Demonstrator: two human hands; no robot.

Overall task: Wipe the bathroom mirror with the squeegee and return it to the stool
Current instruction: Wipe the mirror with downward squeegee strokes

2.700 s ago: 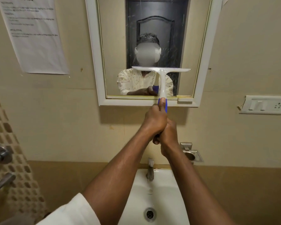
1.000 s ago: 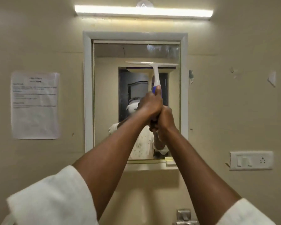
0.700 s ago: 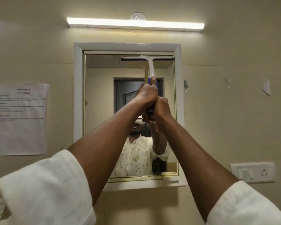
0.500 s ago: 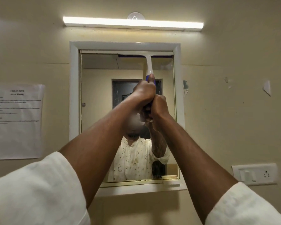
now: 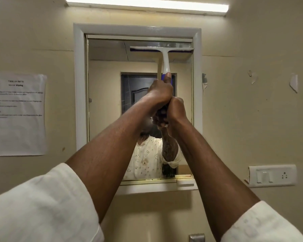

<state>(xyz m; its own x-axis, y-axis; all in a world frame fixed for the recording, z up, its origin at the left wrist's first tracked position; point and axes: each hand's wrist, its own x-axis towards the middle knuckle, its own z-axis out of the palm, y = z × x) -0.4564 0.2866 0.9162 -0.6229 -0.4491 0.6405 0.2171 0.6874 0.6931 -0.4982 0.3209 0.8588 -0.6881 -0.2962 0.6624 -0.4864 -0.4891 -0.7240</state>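
Observation:
A white squeegee (image 5: 165,57) with a blue grip stands upright against the mirror (image 5: 105,105), its blade lying flat across the upper right of the glass, a little below the top of the white frame. My left hand (image 5: 158,95) grips the handle higher up, thumb laid along the blue part. My right hand (image 5: 176,112) wraps the handle's lower end just beneath it. Both arms reach up in white sleeves. The stool is out of view.
A tube light (image 5: 147,4) glows above the mirror. A printed paper sheet (image 5: 16,114) is stuck to the wall on the left. A switch and socket plate (image 5: 272,175) sits low on the right. A metal fitting (image 5: 196,238) shows at the bottom edge.
The squeegee rose from the mirror's lower edge to its very top, then came down slightly and shifted right. Both hands kept their grip throughout.

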